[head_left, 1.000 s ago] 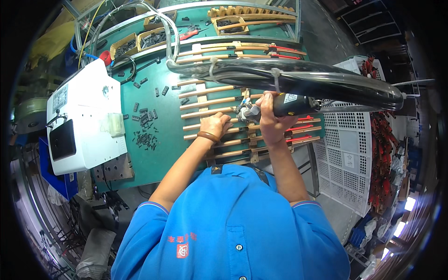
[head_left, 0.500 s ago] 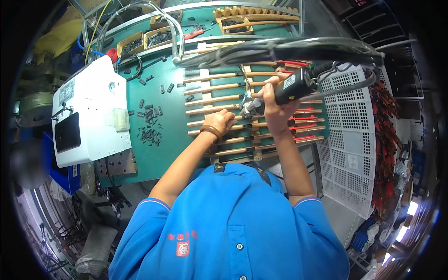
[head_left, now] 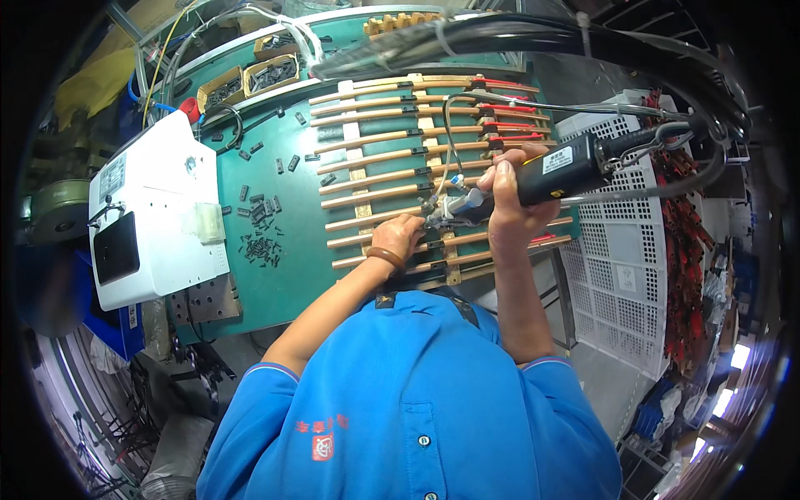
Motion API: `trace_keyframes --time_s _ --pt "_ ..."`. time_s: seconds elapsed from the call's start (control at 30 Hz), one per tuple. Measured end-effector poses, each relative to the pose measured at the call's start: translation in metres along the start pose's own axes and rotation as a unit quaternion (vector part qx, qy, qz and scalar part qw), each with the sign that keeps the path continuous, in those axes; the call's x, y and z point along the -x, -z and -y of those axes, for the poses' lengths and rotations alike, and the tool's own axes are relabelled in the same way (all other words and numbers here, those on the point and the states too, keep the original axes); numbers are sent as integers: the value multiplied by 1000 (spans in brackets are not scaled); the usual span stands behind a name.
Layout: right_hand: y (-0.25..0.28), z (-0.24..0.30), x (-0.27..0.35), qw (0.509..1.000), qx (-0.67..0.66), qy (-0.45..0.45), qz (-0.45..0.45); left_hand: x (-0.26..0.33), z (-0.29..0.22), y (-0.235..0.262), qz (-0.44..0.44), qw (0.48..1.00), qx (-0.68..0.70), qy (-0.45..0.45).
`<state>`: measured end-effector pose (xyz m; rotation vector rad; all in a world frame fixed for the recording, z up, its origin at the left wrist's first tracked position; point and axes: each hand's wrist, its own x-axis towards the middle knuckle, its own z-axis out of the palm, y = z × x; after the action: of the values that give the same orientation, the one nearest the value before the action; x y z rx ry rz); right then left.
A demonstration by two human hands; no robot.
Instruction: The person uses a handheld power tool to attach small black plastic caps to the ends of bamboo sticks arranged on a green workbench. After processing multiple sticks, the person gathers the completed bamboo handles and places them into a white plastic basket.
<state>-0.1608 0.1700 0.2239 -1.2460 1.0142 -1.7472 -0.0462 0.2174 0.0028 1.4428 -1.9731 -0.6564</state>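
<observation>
My right hand [head_left: 518, 200] is wrapped round a black electric screwdriver [head_left: 560, 173], held tilted with its metal front end [head_left: 454, 208] pointing down and left. That end reaches the fingertips of my left hand [head_left: 398, 236]. The left fingers are bent and pressed together over a row of slim wooden strips [head_left: 358, 185]; what they pinch is hidden. Small black blocks [head_left: 422, 172] sit midway along the strips, and red-and-black pieces [head_left: 508, 130] are at the right ends of several. Wooden crossbars [head_left: 353, 154] lie under the strips.
On the green table [head_left: 287, 287], loose black blocks [head_left: 262, 208] and a pile of screws [head_left: 262, 250] lie to the left. A white machine [head_left: 162, 208] stands beside them. Boxes of black parts [head_left: 271, 75] are at the back. Thick cables [head_left: 517, 37] hang overhead; white crates [head_left: 621, 250] stand right.
The screwdriver has shifted right and lies flatter, its front end a little lower in the picture, still beside my left fingers. The overhead cables have swung, and the whole view has shifted slightly.
</observation>
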Motion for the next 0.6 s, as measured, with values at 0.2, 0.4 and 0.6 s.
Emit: trace_keyframes --time_s 0.2,0.4,0.6 --pt "8 -23 9 1000 2 3 16 -2 1 0 27 1000 3 15" --pt "6 -26 14 1000 8 -3 6 -2 3 0 14 1000 -1 -16" --pt "5 -27 16 1000 2 -6 5 -1 5 -2 15 1000 -8 -26"
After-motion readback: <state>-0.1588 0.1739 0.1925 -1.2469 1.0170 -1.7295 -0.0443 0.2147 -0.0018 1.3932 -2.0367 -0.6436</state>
